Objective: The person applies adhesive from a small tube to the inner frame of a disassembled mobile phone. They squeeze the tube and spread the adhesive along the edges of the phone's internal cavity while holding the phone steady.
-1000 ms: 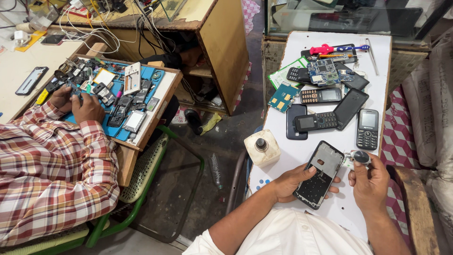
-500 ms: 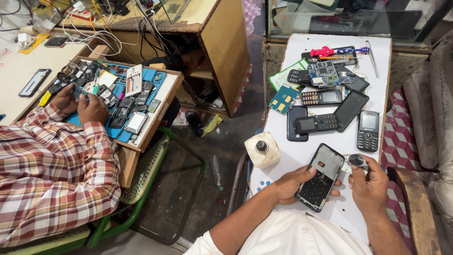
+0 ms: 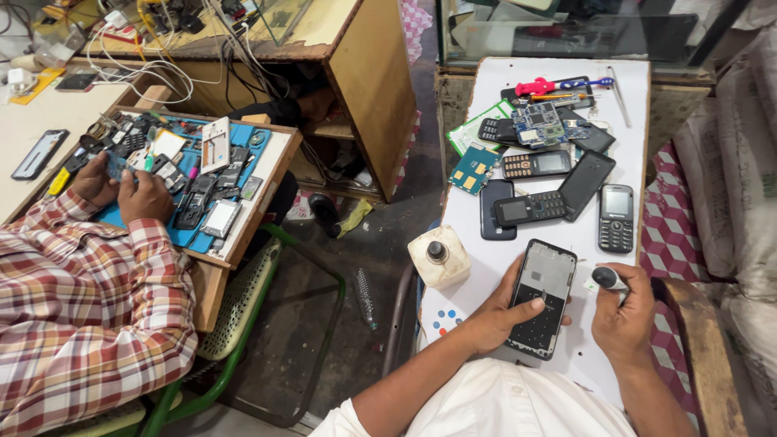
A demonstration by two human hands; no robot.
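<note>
The long white worktop (image 3: 558,324) carries everything the hands are busy with. Beyond the fingertips, toward its far end, lies a loose spread of black keypad phones (image 3: 530,209), green and blue circuit boards (image 3: 537,123) and a red-handled tool (image 3: 536,86); none of these is touched.

The left hand (image 3: 498,316) is wrapped around the black opened phone frame with its inner side up (image 3: 541,298). The thumb lies across its lower face and the other fingers curl under its left edge, so the frame is gripped and lifted slightly off the worktop, tilted toward the right hand. The frame shows a bare grey upper panel and a dotted dark lower part, with no board or cover seated in it. As far as can be judged, the stripping-down is done and any refitting is still open.

The right hand (image 3: 625,311) is clenched round a small grey round-capped tool (image 3: 609,279), the cap poking out above the thumb just right of the frame's top corner. Whether its tip touches the frame cannot be told.

Just left of the left-hand knuckles stands a squat cream plastic bottle with a dark cap (image 3: 439,256); its contents are not visible.

Well off to the left, another person in a checked shirt has both hands (image 3: 121,190) in a shallow wooden tray with a blue mat (image 3: 247,146), crowded with phone shells and small parts.
</note>
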